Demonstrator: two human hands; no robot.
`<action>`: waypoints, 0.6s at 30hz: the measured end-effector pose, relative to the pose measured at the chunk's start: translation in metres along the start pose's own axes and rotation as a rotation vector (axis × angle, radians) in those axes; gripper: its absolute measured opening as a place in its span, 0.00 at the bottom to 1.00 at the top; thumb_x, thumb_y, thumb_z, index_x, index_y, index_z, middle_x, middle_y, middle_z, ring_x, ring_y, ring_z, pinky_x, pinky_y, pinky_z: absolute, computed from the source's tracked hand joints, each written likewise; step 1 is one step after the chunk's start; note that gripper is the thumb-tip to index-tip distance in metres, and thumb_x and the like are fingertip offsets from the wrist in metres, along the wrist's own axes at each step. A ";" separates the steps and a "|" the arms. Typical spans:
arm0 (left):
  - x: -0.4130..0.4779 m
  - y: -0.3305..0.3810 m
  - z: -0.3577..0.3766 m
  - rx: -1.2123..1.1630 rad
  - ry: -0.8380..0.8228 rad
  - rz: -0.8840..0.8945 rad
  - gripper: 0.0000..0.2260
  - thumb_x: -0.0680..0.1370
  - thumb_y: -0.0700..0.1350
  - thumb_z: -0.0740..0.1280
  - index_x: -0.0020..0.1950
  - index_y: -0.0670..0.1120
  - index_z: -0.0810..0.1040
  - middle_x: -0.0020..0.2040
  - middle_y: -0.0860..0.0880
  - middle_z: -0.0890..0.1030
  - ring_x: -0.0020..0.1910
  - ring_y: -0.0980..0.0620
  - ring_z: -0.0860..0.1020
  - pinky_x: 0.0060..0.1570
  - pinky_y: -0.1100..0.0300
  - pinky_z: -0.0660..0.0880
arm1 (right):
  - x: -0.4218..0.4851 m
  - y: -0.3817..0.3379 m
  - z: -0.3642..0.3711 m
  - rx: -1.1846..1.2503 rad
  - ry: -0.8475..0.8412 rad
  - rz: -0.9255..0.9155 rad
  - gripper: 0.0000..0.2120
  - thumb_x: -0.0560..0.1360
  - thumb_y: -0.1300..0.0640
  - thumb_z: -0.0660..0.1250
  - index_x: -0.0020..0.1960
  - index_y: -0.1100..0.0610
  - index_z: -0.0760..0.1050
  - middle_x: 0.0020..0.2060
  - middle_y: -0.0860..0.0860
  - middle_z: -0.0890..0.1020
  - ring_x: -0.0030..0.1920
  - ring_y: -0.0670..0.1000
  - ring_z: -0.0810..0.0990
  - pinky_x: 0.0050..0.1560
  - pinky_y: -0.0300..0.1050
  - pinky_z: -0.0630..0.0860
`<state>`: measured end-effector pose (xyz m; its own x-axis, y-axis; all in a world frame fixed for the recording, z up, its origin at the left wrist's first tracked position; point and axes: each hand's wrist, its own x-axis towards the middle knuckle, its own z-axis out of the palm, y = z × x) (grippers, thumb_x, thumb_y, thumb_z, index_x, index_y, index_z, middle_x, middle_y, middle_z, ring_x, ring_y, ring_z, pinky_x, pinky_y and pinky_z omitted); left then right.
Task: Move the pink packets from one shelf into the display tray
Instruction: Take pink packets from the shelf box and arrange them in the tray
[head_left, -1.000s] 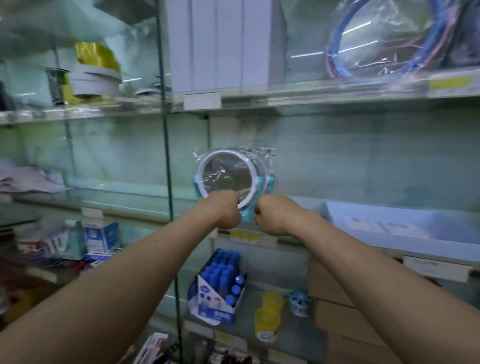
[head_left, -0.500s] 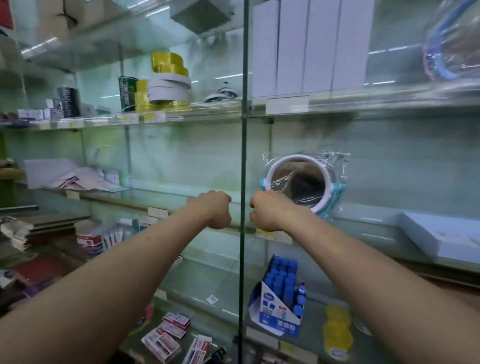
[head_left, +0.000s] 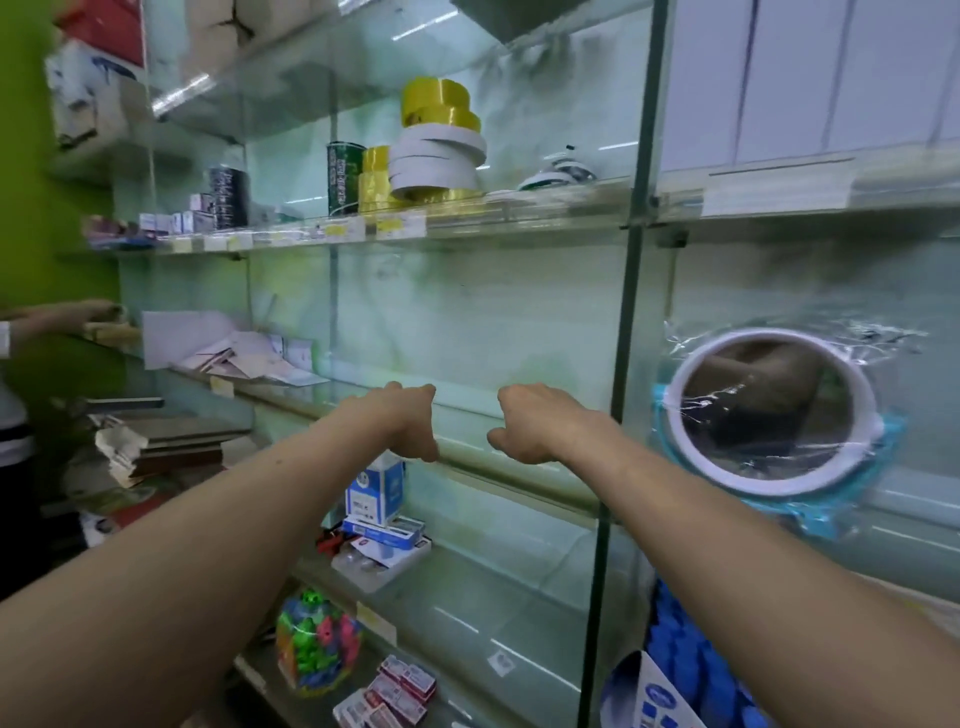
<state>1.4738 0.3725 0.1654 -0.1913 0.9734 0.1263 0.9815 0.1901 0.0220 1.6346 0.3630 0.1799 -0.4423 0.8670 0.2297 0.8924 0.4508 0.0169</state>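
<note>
Shop shelving: glass shelves (head_left: 519, 221) on glass uprights, with a pale green back panel.

Far left of frame: bright green wall (head_left: 31, 208). Another person's hand (head_left: 88, 312) rests at a shelf edge there.

Left of centre:
- Middle shelf holds loose papers (head_left: 234, 353).
- Stacked books (head_left: 171, 441) lie lower down.
- Upper shelf holds tape rolls (head_left: 441, 150), yellow and white.

Centre: left hand (head_left: 408, 421) and right hand (head_left: 540, 426). Both arms are stretched forward, the hands near each other but apart, in front of a bare stretch of the middle shelf. Fingers of both are curled under and hold nothing.

Lower centre, bottom shelf: a heap of small pink-red packets (head_left: 395, 686) lies just beside a jar of coloured toys (head_left: 317, 644). These are likely the task's packets, but the print is too blurred to be sure.

Right of frame: round mirror (head_left: 769, 410) in clear wrap, past the glass upright. Blue pen box (head_left: 696, 675) at lower right.

Progress, as judged:
- No packet is in either hand.
- No display tray is in view.
- The packets lie well below the hands, untouched.
- The transfer looks not yet under way from this shelf.
- Still to do: reach down to the packets, grip them, locate the tray and set them in.
</note>
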 end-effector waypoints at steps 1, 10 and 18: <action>0.010 -0.005 0.000 0.011 0.003 -0.005 0.39 0.73 0.55 0.70 0.78 0.51 0.52 0.73 0.41 0.61 0.70 0.39 0.65 0.68 0.45 0.65 | 0.011 -0.002 0.002 0.004 -0.002 -0.001 0.04 0.79 0.57 0.58 0.47 0.58 0.66 0.40 0.51 0.70 0.44 0.55 0.71 0.40 0.44 0.66; 0.113 -0.040 0.010 0.056 -0.012 -0.017 0.37 0.74 0.53 0.69 0.77 0.50 0.53 0.73 0.40 0.61 0.71 0.39 0.64 0.68 0.43 0.65 | 0.118 -0.011 0.033 0.040 -0.026 0.042 0.03 0.79 0.58 0.59 0.49 0.58 0.69 0.42 0.52 0.72 0.42 0.53 0.71 0.28 0.41 0.61; 0.181 -0.070 0.017 0.053 -0.002 -0.034 0.36 0.74 0.53 0.67 0.77 0.50 0.54 0.73 0.41 0.62 0.70 0.39 0.65 0.68 0.44 0.64 | 0.203 -0.018 0.060 0.049 -0.053 0.043 0.04 0.78 0.57 0.62 0.50 0.58 0.71 0.41 0.52 0.72 0.42 0.54 0.73 0.30 0.42 0.64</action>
<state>1.3701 0.5377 0.1695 -0.2243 0.9665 0.1245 0.9730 0.2292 -0.0259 1.5229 0.5437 0.1683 -0.4087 0.8953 0.1770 0.9060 0.4214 -0.0396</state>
